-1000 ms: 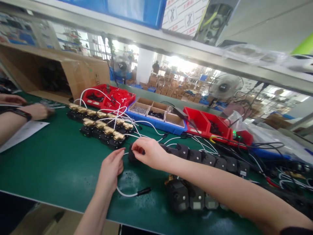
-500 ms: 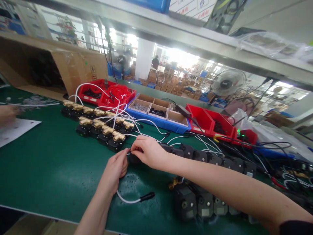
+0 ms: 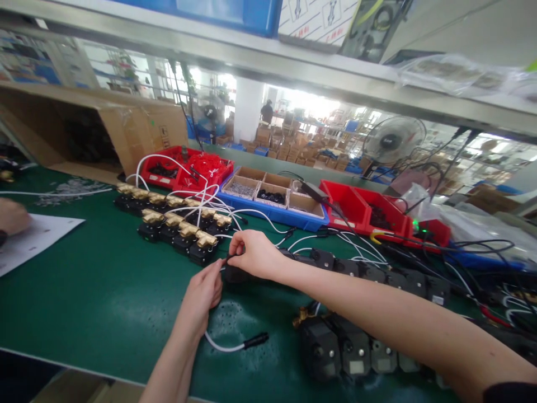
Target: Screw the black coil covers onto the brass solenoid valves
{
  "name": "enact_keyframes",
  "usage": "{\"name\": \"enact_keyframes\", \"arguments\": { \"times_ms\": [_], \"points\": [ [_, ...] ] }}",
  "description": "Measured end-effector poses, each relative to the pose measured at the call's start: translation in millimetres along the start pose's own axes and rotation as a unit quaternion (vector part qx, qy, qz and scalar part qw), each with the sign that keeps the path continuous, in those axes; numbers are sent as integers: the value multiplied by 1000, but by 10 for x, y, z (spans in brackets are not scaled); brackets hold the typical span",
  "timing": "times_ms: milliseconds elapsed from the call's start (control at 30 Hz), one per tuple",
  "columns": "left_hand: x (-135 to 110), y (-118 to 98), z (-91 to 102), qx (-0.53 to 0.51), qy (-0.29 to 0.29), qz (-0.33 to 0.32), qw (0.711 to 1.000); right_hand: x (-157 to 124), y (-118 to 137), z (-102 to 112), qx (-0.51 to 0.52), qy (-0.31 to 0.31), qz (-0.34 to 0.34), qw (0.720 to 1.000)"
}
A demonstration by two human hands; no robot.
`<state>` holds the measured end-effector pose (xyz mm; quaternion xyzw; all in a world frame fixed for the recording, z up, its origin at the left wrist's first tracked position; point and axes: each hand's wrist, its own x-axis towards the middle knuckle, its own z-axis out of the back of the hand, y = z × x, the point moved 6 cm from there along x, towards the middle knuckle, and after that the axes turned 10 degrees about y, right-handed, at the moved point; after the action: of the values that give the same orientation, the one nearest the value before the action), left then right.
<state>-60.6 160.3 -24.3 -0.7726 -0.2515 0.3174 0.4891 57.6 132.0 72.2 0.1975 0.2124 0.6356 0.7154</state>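
My left hand (image 3: 205, 292) is closed on a white cable (image 3: 224, 349), whose loose end with a black plug (image 3: 255, 340) hangs down onto the green table below it. My right hand (image 3: 257, 254) pinches a small dark piece right at my left fingertips; its exact kind is hidden by the fingers. Under my right hand sits a black housing (image 3: 237, 274), at the near end of a row of black units (image 3: 325, 259). Left of my hands stand black valve units with brass tee fittings (image 3: 205, 239).
Another person's hand (image 3: 13, 217) rests by a white sheet (image 3: 50, 232) at left. Behind are a red parts bin (image 3: 168, 179), a blue tray (image 3: 272, 211) and more red bins (image 3: 342, 204). More black units (image 3: 321, 350) stand near right, under my forearm. A cardboard box (image 3: 142, 131) lies back left.
The view has tilted slightly, so the scene sits a little lower. Both my hands keep their hold, fingertips together. The other person's hand is slightly lower in view.
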Motion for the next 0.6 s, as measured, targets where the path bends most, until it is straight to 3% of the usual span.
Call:
{"name": "enact_keyframes", "arguments": {
  "times_ms": [300, 600],
  "points": [
    [-12, -8, -17, 11, -11, -4, 1000, -144, 207, -102, -143, 34, 143, 979],
    [-2, -11, -19, 22, -11, -3, 1000, -105, 172, -105, -167, 29, 145, 975]
  ]
}}
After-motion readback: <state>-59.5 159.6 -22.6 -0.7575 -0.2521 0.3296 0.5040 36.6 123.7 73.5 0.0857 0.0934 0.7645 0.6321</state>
